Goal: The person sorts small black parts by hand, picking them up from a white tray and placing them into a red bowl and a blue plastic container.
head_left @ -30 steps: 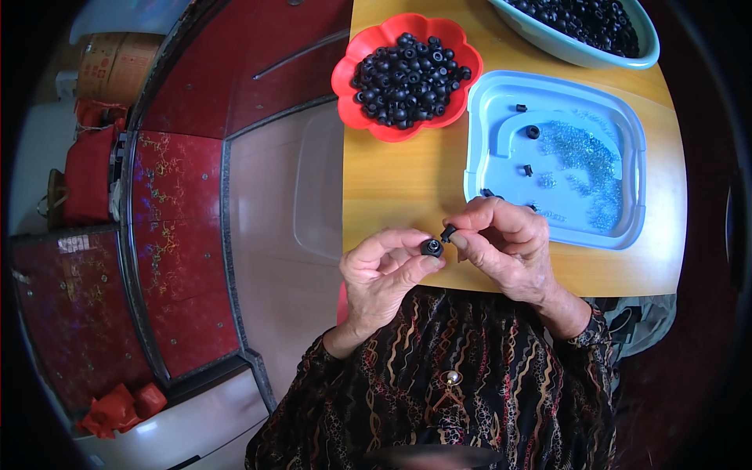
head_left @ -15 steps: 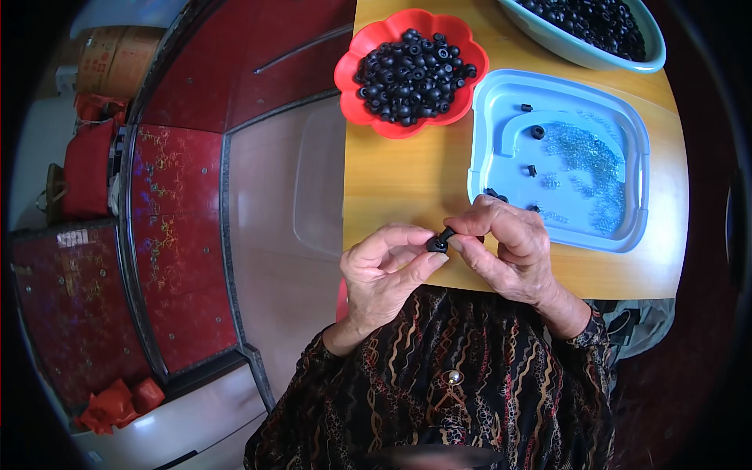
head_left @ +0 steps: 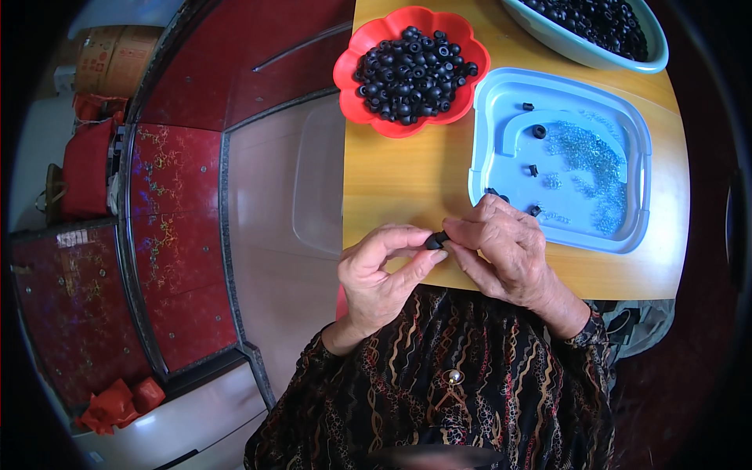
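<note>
My left hand (head_left: 376, 270) pinches a small, rounded black rubber-like part (head_left: 434, 241) between thumb and fingertips, above the table's near edge. From the other side my right hand (head_left: 505, 254) closes its thumb and forefinger at that part, on a smaller black piece mostly hidden by the fingertips. The two pieces touch; how far one sits inside the other cannot be made out. Just beyond my right hand lies a light blue tray (head_left: 484, 133) holding several loose black pieces, a black ring-shaped part (head_left: 539, 131) and clear bluish beads (head_left: 587, 160).
A red flower-shaped bowl (head_left: 347, 78) full of round black parts (head_left: 411, 74) stands at the far left of the wooden table (head_left: 384, 176). Behind the tray, a pale green basin (head_left: 580, 51) holds many more black parts. Dark red cabinets (head_left: 180, 235) line the left side.
My right fingers have closed in over the smaller black piece, which shows less now. The rounded part has turned slightly in my left fingertips, and its opening no longer faces up.
</note>
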`<state>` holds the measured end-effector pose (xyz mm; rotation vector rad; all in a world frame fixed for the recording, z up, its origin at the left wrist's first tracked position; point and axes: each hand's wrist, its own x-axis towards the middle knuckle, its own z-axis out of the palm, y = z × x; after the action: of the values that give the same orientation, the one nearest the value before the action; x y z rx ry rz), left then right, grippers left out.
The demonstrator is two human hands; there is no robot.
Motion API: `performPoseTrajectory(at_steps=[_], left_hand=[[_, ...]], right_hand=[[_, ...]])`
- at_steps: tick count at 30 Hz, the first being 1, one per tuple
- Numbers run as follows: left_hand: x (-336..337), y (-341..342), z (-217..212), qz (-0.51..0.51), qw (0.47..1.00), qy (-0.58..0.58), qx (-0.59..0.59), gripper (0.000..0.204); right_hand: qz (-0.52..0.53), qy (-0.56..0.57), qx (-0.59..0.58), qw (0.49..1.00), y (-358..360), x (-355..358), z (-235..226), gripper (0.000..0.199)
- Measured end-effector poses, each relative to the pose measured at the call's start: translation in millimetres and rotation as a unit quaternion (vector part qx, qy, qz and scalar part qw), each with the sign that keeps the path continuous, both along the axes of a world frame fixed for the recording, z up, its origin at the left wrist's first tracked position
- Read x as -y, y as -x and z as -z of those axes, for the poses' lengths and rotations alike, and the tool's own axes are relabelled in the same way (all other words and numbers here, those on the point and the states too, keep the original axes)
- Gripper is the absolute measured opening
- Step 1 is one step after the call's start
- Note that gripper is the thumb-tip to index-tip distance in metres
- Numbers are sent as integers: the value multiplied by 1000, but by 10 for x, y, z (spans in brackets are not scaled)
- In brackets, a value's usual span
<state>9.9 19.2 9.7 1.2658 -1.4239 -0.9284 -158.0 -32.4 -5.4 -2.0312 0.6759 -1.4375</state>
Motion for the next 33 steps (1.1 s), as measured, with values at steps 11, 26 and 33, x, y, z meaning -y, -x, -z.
performPoseTrajectory(at_steps=[11,26,33], left_hand=[[-29,-34,36,-22,998,53,37,25],[24,-145,187,26,998,58,6,23],[43,-162,326,33,997,55,-44,21]], right_hand=[[-64,-93,45,993,32,-7,21,15],[-96,-212,-14,973,52,-13,-24,9],[-91,-285,2,954,28,-5,-49,10]])
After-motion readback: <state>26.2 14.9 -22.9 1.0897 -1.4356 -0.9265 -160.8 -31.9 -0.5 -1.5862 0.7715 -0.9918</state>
